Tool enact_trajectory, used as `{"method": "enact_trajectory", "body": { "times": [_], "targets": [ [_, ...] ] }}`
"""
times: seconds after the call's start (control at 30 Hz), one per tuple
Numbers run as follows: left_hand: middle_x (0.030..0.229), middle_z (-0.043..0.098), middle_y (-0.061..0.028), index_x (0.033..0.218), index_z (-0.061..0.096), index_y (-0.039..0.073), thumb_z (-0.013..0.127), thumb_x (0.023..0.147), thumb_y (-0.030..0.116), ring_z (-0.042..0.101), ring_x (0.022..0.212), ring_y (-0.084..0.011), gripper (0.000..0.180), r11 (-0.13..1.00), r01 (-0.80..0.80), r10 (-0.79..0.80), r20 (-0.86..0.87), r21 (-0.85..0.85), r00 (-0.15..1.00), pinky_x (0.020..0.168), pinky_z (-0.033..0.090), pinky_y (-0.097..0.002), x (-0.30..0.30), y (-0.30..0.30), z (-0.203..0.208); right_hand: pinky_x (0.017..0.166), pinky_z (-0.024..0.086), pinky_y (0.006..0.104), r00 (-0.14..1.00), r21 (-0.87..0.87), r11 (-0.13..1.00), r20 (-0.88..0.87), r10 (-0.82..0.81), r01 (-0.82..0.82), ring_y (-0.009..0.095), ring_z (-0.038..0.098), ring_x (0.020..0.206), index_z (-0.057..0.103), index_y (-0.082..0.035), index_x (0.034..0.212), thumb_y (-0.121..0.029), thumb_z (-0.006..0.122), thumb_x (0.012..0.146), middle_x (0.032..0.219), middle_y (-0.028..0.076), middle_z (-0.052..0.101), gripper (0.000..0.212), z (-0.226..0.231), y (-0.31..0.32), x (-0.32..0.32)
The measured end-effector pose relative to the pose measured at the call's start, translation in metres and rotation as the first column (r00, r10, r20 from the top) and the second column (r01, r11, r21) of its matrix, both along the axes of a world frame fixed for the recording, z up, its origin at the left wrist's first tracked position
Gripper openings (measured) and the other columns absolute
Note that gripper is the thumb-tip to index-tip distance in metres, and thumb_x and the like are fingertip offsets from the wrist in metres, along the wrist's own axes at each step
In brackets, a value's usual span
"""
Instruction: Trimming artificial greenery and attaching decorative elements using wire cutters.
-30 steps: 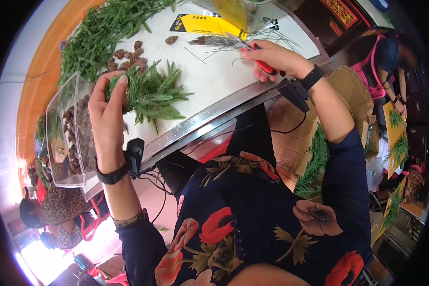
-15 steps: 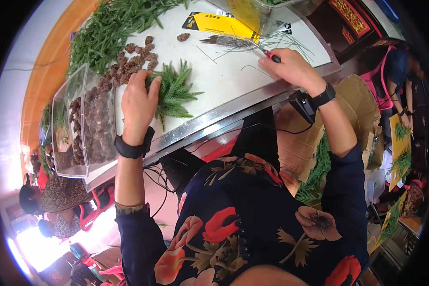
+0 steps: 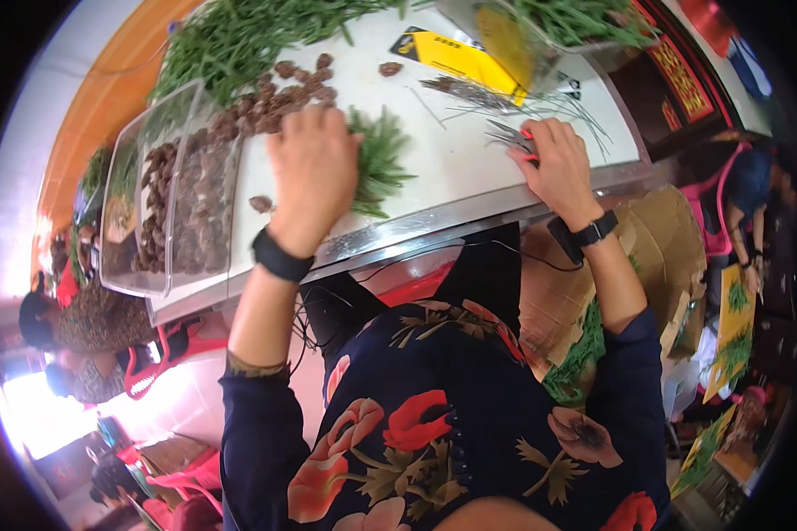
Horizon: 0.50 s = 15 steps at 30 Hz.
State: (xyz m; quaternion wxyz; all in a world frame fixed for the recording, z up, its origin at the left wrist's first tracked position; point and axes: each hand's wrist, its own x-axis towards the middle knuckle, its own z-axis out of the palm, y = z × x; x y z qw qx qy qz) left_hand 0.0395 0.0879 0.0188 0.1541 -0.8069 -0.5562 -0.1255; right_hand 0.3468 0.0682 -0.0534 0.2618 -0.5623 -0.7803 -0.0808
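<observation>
Head view: green sprig bunch [image 3: 383, 164] on worktop [image 3: 456, 157]. Left hand [image 3: 314, 168] at bunch's left edge, blurred; can't tell if its grip pinches sprigs. Right hand [image 3: 558, 164], right of bunch, grip closed round red-handled pliers [image 3: 511, 139], their nose toward bunch's side. Pine cones [image 3: 279, 99] beyond bunch to left; clear bin [image 3: 176, 199] farther left; yellow card [image 3: 460, 60] beyond bunch to right.

left hand [image 3: 314, 168] palm down, right hand [image 3: 560, 168], fingers [image 3: 544, 138] curled
</observation>
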Motion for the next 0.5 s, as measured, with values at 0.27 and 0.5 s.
{"method": "enact_trajectory", "body": {
  "times": [0.27, 0.5],
  "targets": [
    [0.093, 0.056, -0.009, 0.094, 0.055, 0.007, 0.062, 0.086, 0.028, 0.054, 0.092, -0.0286, 0.024, 0.998, -0.043, 0.047, 0.106, -0.044, 0.993, 0.077, 0.039, -0.0458, -0.004, -0.001, -0.039, 0.079, 0.04, 0.0372, 0.999, 0.003, 1.0, 0.039, 0.008, -0.008, 0.027, 0.053, 0.092, 0.06, -0.006, 0.109, -0.039, 0.073, 0.077, 0.096, 0.007, 0.056, 0.047, 0.001, 0.0, -0.004],
    [0.098, 0.059, -0.0112, 0.103, 0.056, 0.005, 0.067, 0.084, 0.024, 0.055, 0.096, -0.0311, 0.029, 0.995, 0.057, -0.088, 0.514, 0.076, 0.853, 0.079, 0.041, -0.0432, -0.021, -0.01, -0.006, 0.084, 0.038, 0.038, 0.989, 0.085, 0.996, 0.147, 0.024, -0.037, 0.027, 0.054, 0.099, 0.06, -0.007, 0.111, -0.042, 0.072, 0.078, 0.104, 0.008, 0.058, 0.05, 0.003, 0.002, -0.007]
  ]
}}
